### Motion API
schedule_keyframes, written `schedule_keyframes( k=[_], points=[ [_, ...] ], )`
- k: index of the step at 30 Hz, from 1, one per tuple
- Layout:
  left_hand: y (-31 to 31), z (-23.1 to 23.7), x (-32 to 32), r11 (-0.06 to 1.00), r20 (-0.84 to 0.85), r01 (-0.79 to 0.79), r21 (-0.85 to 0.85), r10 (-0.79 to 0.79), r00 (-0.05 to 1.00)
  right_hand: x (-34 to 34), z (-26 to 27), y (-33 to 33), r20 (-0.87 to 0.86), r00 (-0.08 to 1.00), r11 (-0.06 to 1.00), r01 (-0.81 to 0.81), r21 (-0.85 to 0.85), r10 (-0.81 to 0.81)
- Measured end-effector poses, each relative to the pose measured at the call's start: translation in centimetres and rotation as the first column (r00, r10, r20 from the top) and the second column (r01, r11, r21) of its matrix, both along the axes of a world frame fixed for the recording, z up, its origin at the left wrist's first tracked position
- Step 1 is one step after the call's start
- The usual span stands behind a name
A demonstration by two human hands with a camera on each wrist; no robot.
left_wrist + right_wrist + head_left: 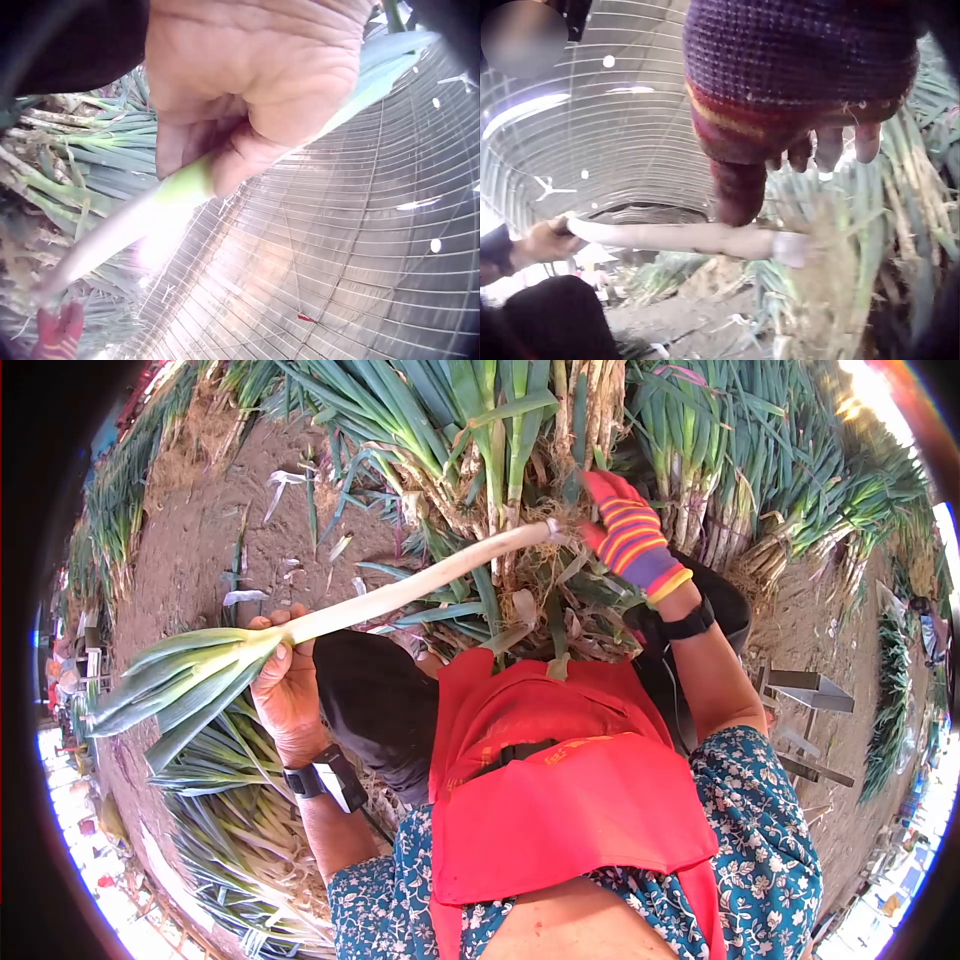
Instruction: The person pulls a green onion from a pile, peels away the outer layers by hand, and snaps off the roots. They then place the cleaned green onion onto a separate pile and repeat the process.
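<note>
My bare left hand holds a leek where the white stalk meets the green leaves, thumb on one side and fingers on the other. The leek slants across my lap, leaves fanned out at left and root end up at right. In the left wrist view, thumb and fingers pinch the stalk. Beside the root end is my right hand, in a striped knit glove, its fingers mostly extended. From the right wrist, the gloved thumb overlaps the white stalk, the fingers apart from it.
Bundles of leeks stand in front of me, with loose roots and peeled leaves below them. More leeks lie by my left side. A small metal-topped stand is at right on bare soil.
</note>
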State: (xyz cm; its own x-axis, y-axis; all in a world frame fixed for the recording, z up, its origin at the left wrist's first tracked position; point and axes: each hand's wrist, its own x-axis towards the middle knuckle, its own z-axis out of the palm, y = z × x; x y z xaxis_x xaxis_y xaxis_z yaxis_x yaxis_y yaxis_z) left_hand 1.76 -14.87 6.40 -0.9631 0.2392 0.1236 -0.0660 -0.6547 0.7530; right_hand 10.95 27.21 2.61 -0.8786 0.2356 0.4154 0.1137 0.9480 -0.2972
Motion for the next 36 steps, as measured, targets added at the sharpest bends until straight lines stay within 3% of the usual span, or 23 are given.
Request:
schedule_keyframes(
  k=[2, 3, 5, 7, 8, 9, 11, 14, 16, 19, 23, 25, 30, 31, 33, 34, 36],
  points=[
    [0.8, 0.5, -0.2, 0.998, -0.038, 0.069, 0.009, -0.068, 0.997, -0.2, 3.9, -3.5, -0.100, 0.939, 0.938, -0.312, 0.153, 0.329],
    [1.3, 0.9, -0.2, 0.992, -0.114, 0.128, 0.010, -0.126, 0.985, -0.4, 3.5, -4.2, -0.074, 0.909, 0.909, -0.402, 0.110, 0.411],
    [2.3, 1.5, 0.0, 0.982, -0.188, 0.186, 0.008, -0.182, 0.965, -0.7, 0.6, -3.8, 0.234, 0.842, 0.870, -0.492, -0.041, 0.487],
    [3.2, 2.6, 0.5, 0.987, -0.155, 0.149, -0.059, -0.157, 0.975, -0.5, -0.6, -4.3, 0.177, 0.900, 0.914, -0.407, 0.006, 0.399],
    [4.5, 3.9, 1.3, 0.972, -0.061, 0.093, -0.217, -0.109, 0.992, -0.5, -0.9, -4.7, 0.117, 0.945, 0.949, -0.313, 0.043, 0.306],
    [5.4, 3.5, 1.5, 0.974, 0.007, 0.158, -0.162, -0.159, 0.987, -0.4, -0.9, -5.1, 0.117, 0.943, 0.948, -0.317, 0.033, 0.311],
    [6.9, 1.7, 2.2, 0.981, 0.168, 0.183, -0.063, -0.170, 0.971, -0.4, -0.6, -5.6, -0.278, 0.924, 0.929, -0.163, 0.331, 0.262],
    [7.5, -0.3, 1.4, 0.989, 0.183, 0.084, -0.118, -0.061, 0.981, -0.1, -0.3, -6.2, -0.237, 0.947, 0.944, -0.143, 0.297, 0.218],
    [7.3, -1.2, 1.3, 0.992, 0.202, 0.093, -0.088, -0.073, 0.977, 0.4, 0.3, -6.6, -0.174, 0.961, 0.955, -0.171, 0.243, 0.216],
    [7.0, -1.5, 1.4, 0.990, 0.187, 0.122, -0.073, -0.107, 0.977, 0.7, 0.8, -7.6, -0.203, 0.932, 0.935, -0.245, 0.258, 0.300],
    [8.0, -1.1, 1.7, 0.991, 0.166, 0.123, -0.057, -0.113, 0.980, -0.2, 2.0, -10.0, -0.222, 0.890, 0.916, -0.372, 0.152, 0.398],
    [8.1, -1.3, 1.8, 0.989, 0.170, 0.134, -0.066, -0.121, 0.978, -0.8, 3.2, -10.6, 0.125, 0.875, 0.880, -0.474, 0.028, 0.467],
    [7.6, -1.2, 2.2, 0.983, 0.098, 0.180, -0.038, -0.176, 0.980, -2.1, 1.6, -10.0, -0.073, 0.757, 0.744, -0.652, -0.145, 0.650],
    [7.6, -1.2, 2.2, 0.984, 0.100, 0.172, -0.039, -0.168, 0.981, -2.1, 0.9, -9.9, -0.073, 0.752, 0.738, -0.658, -0.147, 0.655],
    [7.7, -1.1, 2.4, 0.982, 0.141, 0.183, -0.045, -0.176, 0.974, -2.0, -0.6, -9.9, -0.249, 0.722, 0.742, -0.670, -0.021, 0.645],
    [7.8, -1.2, 2.4, 0.983, 0.152, 0.172, -0.060, -0.162, 0.975, -1.5, 1.2, -10.3, 0.007, 0.795, 0.792, -0.604, -0.087, 0.607],
    [8.1, -1.3, 2.4, 0.981, 0.146, 0.182, -0.066, -0.171, 0.974, -1.6, 0.4, -10.2, -0.066, 0.813, 0.808, -0.583, -0.090, 0.579]
  ],
)
